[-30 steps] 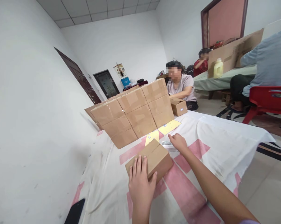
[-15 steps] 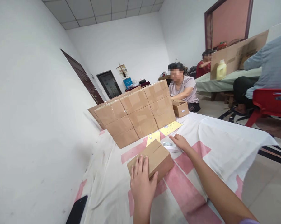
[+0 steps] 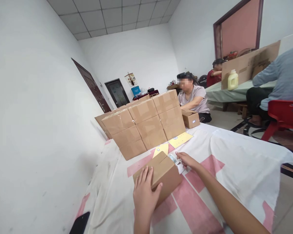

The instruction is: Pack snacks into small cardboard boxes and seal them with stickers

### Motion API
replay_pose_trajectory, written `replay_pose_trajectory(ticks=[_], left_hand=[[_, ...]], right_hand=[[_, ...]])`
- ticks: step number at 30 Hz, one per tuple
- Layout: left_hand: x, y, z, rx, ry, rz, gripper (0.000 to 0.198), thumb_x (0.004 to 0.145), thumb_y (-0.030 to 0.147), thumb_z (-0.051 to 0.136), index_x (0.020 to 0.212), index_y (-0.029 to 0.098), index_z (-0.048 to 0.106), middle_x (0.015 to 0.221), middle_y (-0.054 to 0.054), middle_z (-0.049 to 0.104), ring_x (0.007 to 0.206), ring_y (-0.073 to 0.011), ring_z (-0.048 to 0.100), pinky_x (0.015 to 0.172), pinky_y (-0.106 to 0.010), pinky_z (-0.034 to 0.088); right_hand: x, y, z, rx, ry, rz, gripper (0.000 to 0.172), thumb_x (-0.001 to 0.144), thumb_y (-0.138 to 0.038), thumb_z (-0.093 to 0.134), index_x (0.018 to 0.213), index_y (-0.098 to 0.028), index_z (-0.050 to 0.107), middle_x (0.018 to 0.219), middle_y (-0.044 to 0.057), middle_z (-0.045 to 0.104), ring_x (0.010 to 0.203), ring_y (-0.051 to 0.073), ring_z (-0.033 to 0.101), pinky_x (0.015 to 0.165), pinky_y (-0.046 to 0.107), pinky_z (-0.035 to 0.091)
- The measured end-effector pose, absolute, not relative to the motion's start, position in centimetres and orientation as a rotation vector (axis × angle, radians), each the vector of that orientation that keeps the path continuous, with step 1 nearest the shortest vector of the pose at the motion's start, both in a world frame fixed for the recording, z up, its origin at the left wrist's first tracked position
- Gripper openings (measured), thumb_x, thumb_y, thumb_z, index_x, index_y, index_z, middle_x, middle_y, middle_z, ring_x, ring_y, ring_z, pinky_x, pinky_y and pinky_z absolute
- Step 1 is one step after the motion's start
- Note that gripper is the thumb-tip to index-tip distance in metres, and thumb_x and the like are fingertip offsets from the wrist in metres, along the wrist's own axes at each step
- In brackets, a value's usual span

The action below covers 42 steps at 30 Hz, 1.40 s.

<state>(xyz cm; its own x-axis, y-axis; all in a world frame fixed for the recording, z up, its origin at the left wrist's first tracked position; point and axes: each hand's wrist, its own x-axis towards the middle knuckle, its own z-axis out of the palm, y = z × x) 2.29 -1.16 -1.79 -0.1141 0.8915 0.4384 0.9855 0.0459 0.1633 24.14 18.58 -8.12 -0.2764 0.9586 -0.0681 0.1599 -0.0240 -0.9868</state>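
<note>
My left hand (image 3: 144,191) lies flat with fingers stretched on top of a small brown cardboard box (image 3: 161,174) that rests on the white and pink cloth (image 3: 209,169) of the table. My right hand (image 3: 186,160) reaches past the box's right side. Its fingers touch a small clear plastic packet (image 3: 175,160) lying on the cloth; whether they grip it I cannot make out. Two yellow sheets (image 3: 179,140) lie just beyond.
A stack of sealed cardboard boxes (image 3: 143,125) stands at the far end of the table. A seated person (image 3: 193,97) handles a small open box (image 3: 190,118) behind it. A black phone (image 3: 79,222) lies near the left edge. A red chair (image 3: 284,117) and other people sit to the right.
The view has tilted a little. My right hand has drawn back toward the box, onto the plastic packet. My left hand stays on the box.
</note>
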Motion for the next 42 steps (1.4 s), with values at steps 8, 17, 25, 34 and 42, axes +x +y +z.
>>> replay_pose_trajectory(ticks=[8, 17, 25, 34, 42], left_hand=[[1.4, -0.8, -0.3, -2.002, -2.181, -0.662, 0.058, 0.087, 0.043, 0.067, 0.142, 0.031, 0.055, 0.156, 0.000, 0.049, 0.143, -0.0270, 0.046, 0.117, -0.046, 0.042], [1.9, -0.9, -0.3, -1.975, -2.184, -0.666, 0.057, 0.087, 0.044, 0.068, 0.141, 0.031, 0.057, 0.154, 0.000, 0.051, 0.142, -0.0276, 0.048, 0.117, -0.047, 0.042], [2.0, -0.8, -0.4, -1.964, -2.150, -0.663, 0.057, 0.086, 0.044, 0.069, 0.140, 0.031, 0.057, 0.154, 0.000, 0.052, 0.142, -0.0269, 0.048, 0.117, -0.046, 0.042], [2.0, -0.9, -0.8, -1.936, -2.122, -0.633, 0.056, 0.087, 0.047, 0.067, 0.140, 0.032, 0.056, 0.153, 0.002, 0.052, 0.141, -0.0263, 0.048, 0.116, -0.046, 0.043], [2.2, -1.1, -0.9, -1.923, -2.103, -0.641, 0.056, 0.088, 0.047, 0.066, 0.140, 0.031, 0.056, 0.153, 0.001, 0.053, 0.141, -0.0272, 0.048, 0.117, -0.045, 0.042]], right_hand=[[23.1, 18.2, -8.1, -1.267, -1.507, 1.398, 0.028, 0.094, -0.037, 0.055, 0.073, -0.021, 0.048, 0.036, -0.003, 0.049, 0.034, 0.015, 0.052, 0.039, 0.021, 0.036], [22.1, 16.4, -7.5, -1.373, -1.503, 1.066, 0.036, 0.086, -0.020, 0.052, 0.052, -0.022, 0.041, 0.036, -0.003, 0.046, 0.037, 0.013, 0.049, 0.047, 0.026, 0.030], [22.1, 16.5, -7.7, -1.360, -1.470, 0.992, 0.033, 0.079, -0.020, 0.051, 0.046, -0.021, 0.047, 0.045, 0.001, 0.055, 0.048, 0.015, 0.056, 0.054, 0.027, 0.034], [22.6, 17.0, -7.3, -1.250, -1.273, 1.169, 0.029, 0.078, -0.022, 0.056, 0.055, -0.022, 0.039, 0.052, 0.000, 0.055, 0.064, 0.018, 0.069, 0.060, 0.023, 0.048], [23.6, 17.0, -6.7, -1.313, -1.194, 1.367, 0.025, 0.081, -0.033, 0.069, 0.076, -0.021, 0.047, 0.072, 0.003, 0.066, 0.048, 0.015, 0.065, 0.039, 0.024, 0.047]])
